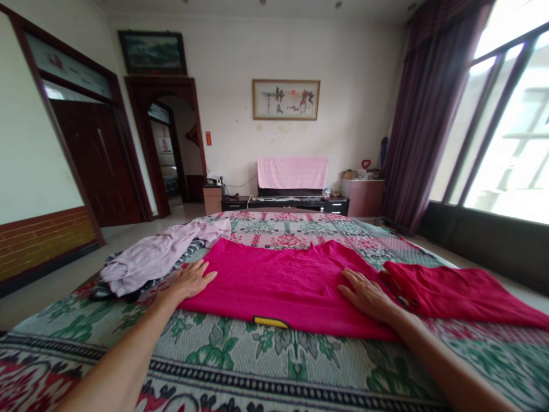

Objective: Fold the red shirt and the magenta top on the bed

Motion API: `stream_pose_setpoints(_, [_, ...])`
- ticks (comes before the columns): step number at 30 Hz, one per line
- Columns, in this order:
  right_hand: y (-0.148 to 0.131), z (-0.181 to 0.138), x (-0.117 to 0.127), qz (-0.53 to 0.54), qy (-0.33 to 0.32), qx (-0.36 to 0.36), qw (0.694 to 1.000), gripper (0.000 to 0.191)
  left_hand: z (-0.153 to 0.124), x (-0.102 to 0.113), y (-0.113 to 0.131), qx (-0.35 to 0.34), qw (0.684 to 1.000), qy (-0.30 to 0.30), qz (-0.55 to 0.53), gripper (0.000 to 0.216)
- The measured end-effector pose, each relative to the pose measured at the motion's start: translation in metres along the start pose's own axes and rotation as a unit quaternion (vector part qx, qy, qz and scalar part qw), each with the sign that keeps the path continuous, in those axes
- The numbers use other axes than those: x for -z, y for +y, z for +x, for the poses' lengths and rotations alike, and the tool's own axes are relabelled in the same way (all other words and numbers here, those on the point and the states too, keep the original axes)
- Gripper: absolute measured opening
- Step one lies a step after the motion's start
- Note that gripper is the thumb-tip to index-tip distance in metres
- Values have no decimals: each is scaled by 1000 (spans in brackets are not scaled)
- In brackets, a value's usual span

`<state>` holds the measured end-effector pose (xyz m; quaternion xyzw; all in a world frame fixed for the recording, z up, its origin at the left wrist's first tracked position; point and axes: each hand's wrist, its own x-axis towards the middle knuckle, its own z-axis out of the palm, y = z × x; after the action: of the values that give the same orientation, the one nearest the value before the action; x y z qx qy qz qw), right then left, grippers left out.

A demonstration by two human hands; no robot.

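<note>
A bright pink garment [278, 280] lies spread flat on the patterned bed cover [240, 355] in front of me. My left hand [191, 280] rests palm down at its left edge, fingers apart. My right hand [369, 297] lies flat on its right side, fingers spread, holding nothing. A small yellow and black tag [271, 322] shows at the garment's near edge.
A red garment [454, 294] lies folded to the right. A pale lilac garment [158, 252] is heaped on dark patterned clothes at the left. Beyond the bed stand a low dark cabinet [285, 203] with a pink cloth, doorways at left, curtains and windows at right.
</note>
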<state>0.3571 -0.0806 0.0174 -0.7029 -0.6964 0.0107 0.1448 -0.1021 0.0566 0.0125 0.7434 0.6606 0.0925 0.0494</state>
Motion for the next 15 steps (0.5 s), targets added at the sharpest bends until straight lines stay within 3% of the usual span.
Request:
stream_pose_setpoints(5, [7,0,-3,-17,-15,-15,1000,58,-1,-5,-9,1,1000,14,-16,70])
stream_pose_setpoints(9, [11,4,-8,-14,-21,-24,999,59,9,4,-7,-11,999,16,-27,67])
stream_pose_setpoints(12, [15,13,-4,-3,-37,-6,999,58,27,18,-4,26,991,30,-126,37])
stream_pose_setpoints(15, [17,33,11,-1,-67,31,997,44,50,29,3,92,948,92,-291,6])
